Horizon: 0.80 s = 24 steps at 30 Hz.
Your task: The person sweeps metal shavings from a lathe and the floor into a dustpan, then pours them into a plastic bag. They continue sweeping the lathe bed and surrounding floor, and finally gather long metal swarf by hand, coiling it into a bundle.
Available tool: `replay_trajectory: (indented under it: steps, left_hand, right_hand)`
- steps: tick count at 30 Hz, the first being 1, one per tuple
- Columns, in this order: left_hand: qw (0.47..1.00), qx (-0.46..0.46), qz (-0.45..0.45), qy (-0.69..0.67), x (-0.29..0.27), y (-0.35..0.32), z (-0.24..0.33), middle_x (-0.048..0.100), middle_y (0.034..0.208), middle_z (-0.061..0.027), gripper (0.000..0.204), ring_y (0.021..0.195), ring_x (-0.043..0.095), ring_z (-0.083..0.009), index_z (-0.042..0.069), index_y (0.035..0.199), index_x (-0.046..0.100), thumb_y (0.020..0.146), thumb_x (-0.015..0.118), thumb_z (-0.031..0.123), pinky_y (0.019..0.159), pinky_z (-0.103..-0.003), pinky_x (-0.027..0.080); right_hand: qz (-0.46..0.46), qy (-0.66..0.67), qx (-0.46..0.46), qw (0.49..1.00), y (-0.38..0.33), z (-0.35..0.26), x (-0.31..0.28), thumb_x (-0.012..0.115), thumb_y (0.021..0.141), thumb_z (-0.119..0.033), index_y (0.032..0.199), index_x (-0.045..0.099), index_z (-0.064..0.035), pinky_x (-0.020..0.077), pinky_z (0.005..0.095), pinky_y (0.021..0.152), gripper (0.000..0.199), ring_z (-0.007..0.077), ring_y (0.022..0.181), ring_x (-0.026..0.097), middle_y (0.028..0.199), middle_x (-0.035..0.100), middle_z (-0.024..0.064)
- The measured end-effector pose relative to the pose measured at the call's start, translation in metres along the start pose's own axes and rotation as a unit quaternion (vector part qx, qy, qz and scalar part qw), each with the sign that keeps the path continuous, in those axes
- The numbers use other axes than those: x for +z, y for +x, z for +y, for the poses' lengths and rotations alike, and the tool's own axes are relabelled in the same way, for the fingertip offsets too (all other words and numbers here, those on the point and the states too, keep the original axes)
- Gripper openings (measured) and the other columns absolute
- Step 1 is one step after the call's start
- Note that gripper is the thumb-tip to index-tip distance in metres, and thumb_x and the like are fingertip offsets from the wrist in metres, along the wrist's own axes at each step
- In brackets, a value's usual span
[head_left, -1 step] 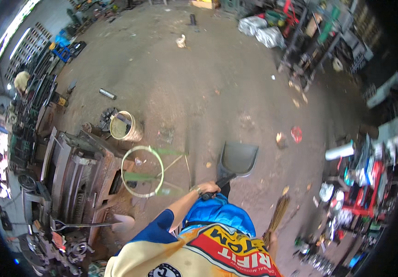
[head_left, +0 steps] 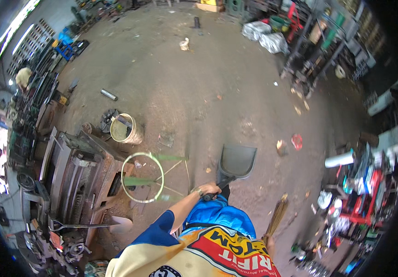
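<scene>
I see one dark dustpan [head_left: 236,162] at frame center, its handle gripped in my closed left hand [head_left: 208,189]. One straw broom [head_left: 276,217] sits at lower right; the right hand [head_left: 270,244] is mostly hidden at its top, so I cannot tell its grip. On the dirt floor [head_left: 185,87]: one bucket [head_left: 125,130] at center left, one green ring [head_left: 142,177] below it, one metal cylinder [head_left: 109,94] upper left, one red scrap [head_left: 297,141] right. Nothing differs from the earlier frame.
</scene>
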<state>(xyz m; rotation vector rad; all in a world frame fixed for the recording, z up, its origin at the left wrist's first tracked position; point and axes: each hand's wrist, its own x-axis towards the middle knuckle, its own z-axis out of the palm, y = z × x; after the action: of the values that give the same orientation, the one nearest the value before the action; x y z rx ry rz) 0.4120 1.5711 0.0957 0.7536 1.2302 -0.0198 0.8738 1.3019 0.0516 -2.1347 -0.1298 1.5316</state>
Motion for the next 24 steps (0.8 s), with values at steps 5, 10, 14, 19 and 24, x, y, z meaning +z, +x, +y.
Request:
replay_trajectory:
  steps: [5,10,14,19,24]
  left_hand:
    - [0.996,0.045,0.060,-0.050,-0.105,0.023,0.066,0.064,0.065,-0.0066,0.024,0.053,0.060,-0.0160,0.001,0.076,0.065,0.087,0.060,0.021,0.050,-0.034,0.048]
    - [0.950,0.120,0.139,-0.253,-0.200,0.000,0.093,0.062,0.065,-0.0091,0.020,0.052,0.060,-0.0184,0.000,0.073,0.064,0.082,0.063,0.018,0.048,-0.035,0.049]
    - [0.895,0.118,0.168,-0.395,-0.284,0.004,0.104,0.060,0.064,-0.0081,0.019,0.053,0.059,-0.0188,0.000,0.071,0.061,0.083,0.061,0.014,0.048,-0.033,0.047]
    - [0.764,0.177,0.159,-0.600,-0.400,0.006,0.116,0.052,0.061,-0.0078,0.023,0.051,0.053,-0.0203,0.001,0.065,0.052,0.087,0.056,0.008,0.047,-0.036,0.041]
    - [0.758,0.146,0.294,-0.563,-0.485,-0.052,0.137,0.058,0.064,-0.0089,0.019,0.053,0.056,-0.0192,0.000,0.071,0.057,0.087,0.057,0.011,0.050,-0.036,0.045]
  right_hand:
    - [-0.070,-0.096,0.014,0.993,0.063,-0.177,0.119,0.059,0.083,-0.029,0.077,0.063,-0.0052,0.0515,0.0462,0.053,0.025,0.0283,0.058,0.063,0.068,0.063,0.0116]
    - [-0.119,-0.167,-0.005,0.979,0.104,-0.339,0.236,0.060,0.083,-0.030,0.076,0.063,-0.0063,0.0516,0.0462,0.054,0.024,0.0286,0.059,0.063,0.069,0.063,0.0116]
    - [-0.152,-0.248,-0.008,0.957,0.138,-0.439,0.334,0.060,0.082,-0.030,0.076,0.063,-0.0073,0.0516,0.0462,0.054,0.024,0.0289,0.060,0.063,0.069,0.064,0.0115]
    - [-0.199,-0.344,-0.002,0.918,0.196,-0.565,0.470,0.061,0.082,-0.030,0.076,0.063,-0.0084,0.0517,0.0462,0.055,0.023,0.0292,0.061,0.063,0.070,0.064,0.0115]
    - [-0.279,-0.381,0.036,0.881,0.229,-0.732,0.639,0.061,0.082,-0.031,0.075,0.064,-0.0096,0.0518,0.0462,0.056,0.022,0.0295,0.061,0.063,0.070,0.064,0.0114]
